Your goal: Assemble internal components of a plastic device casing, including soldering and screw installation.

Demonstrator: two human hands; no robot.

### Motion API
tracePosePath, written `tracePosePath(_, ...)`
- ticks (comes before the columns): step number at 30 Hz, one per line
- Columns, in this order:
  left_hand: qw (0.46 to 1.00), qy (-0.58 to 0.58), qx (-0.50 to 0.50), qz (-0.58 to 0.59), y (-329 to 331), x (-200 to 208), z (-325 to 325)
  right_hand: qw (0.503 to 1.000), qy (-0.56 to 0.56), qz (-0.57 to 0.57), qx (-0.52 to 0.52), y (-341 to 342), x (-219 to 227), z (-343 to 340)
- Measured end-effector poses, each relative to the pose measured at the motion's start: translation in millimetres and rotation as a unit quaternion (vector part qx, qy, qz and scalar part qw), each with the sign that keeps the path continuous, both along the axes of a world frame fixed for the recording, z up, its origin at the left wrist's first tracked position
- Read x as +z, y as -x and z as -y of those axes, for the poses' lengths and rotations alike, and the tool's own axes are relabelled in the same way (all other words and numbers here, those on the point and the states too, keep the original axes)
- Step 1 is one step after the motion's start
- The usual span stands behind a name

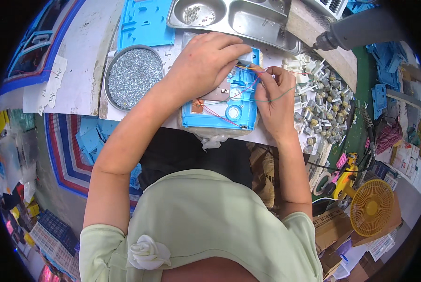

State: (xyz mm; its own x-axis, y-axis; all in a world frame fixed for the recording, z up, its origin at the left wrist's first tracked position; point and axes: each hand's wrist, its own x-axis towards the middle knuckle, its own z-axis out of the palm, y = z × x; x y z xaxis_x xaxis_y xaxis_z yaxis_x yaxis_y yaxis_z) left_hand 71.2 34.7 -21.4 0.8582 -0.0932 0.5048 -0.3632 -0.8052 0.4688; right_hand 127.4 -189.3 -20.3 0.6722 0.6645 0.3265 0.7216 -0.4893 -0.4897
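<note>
A light blue plastic housing lies open in front of me, with a grey metal plate, a copper-coloured piece and a round white part in it. Thin red, yellow and green wires run across it. My left hand reaches over its far part with fingers curled together; what they grip is hidden. At the right edge, my right hand pinches wires between thumb and fingers. Under the housing is a pad wrapped in clear plastic.
A round tray of small screws stands left; a blue panel lies behind. At the back is a compartmented steel tray. Small motors and white plastic parts are heaped right. A grey powered tool hangs above. A yellow fan stands lower right.
</note>
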Motion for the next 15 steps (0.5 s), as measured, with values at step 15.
tracePosePath(15, 0.988, -0.034, -0.131, -0.067, 101.6, 28.7, 39.4, 0.956, -0.126, -0.196, 0.176, 39.0, 52.2, 33.5)
